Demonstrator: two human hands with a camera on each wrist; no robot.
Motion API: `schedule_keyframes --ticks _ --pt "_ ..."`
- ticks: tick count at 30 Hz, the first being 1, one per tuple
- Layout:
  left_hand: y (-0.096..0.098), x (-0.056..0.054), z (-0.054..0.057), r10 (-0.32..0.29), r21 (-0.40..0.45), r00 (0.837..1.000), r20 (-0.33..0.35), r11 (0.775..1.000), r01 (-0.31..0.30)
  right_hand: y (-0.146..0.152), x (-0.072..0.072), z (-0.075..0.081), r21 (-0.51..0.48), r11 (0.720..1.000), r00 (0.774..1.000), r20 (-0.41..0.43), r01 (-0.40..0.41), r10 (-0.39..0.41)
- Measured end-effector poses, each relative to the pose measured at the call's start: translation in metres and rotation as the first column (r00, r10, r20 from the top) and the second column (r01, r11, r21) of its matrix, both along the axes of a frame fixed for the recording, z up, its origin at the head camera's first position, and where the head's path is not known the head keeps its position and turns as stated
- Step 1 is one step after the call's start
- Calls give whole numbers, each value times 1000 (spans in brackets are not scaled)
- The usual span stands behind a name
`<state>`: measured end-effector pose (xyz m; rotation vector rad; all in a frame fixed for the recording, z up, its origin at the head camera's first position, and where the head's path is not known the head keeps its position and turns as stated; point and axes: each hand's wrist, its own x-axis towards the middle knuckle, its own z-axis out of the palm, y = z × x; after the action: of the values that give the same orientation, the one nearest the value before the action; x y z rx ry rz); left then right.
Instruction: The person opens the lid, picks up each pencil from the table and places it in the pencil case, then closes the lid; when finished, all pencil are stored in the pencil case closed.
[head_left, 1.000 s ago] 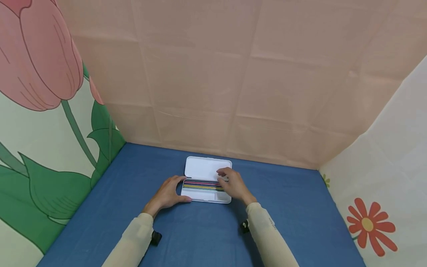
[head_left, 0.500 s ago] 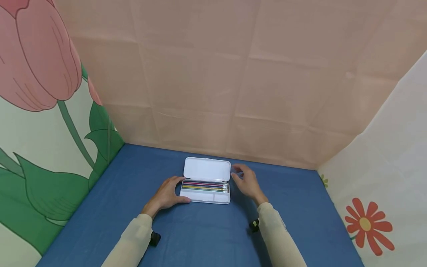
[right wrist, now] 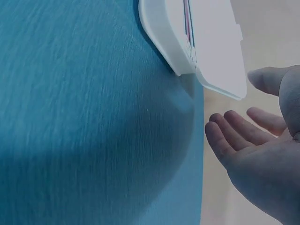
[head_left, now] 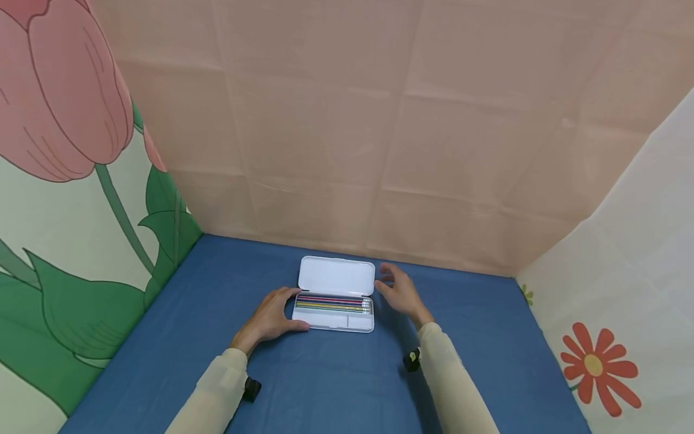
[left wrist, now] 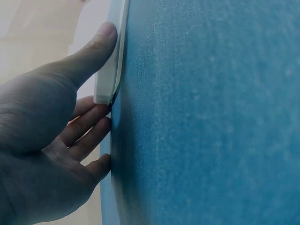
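Observation:
A white pencil case (head_left: 320,322) lies open on the blue tabletop, its lid (head_left: 336,275) folded back to the far side. Several coloured pencils (head_left: 331,303) lie side by side in the back compartment of its tray. My left hand (head_left: 273,315) holds the case's left end, thumb along the front wall and fingers at the left end, as the left wrist view also shows. Just right of the lid, my right hand (head_left: 402,294) hovers with fingers loosely bent and nothing in them. In the right wrist view its thumb (right wrist: 269,79) is close to the lid's corner.
Blue cloth (head_left: 325,380) covers the table. Behind it stands a tan wall (head_left: 347,150); a tulip-patterned wall (head_left: 70,223) is at left and a white flowered one (head_left: 640,271) at right. A dark wrist device (head_left: 412,360) hangs under the right sleeve.
My right hand has moved off the case to the right of its lid, uncovering the pencils' right ends. During the last half second it barely shifts. My left hand keeps its place.

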<state>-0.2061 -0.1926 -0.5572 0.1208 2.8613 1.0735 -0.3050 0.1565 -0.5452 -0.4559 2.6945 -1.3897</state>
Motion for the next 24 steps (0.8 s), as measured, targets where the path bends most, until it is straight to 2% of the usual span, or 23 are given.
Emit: schedule_keyframes --ticks 9,18,24 --pt "1 0 0 -8 8 1000 -6 1000 8 -10 -3 -2 -29 1000 999 50 -10 12" --pt "0 -2 -2 16 54 1000 -19 998 -15 -15 2 4 -33 999 1000 22 4 -3" --pt "2 -4 -1 45 69 999 -4 997 -44 -14 8 9 -31 1000 1000 3 2 -2"
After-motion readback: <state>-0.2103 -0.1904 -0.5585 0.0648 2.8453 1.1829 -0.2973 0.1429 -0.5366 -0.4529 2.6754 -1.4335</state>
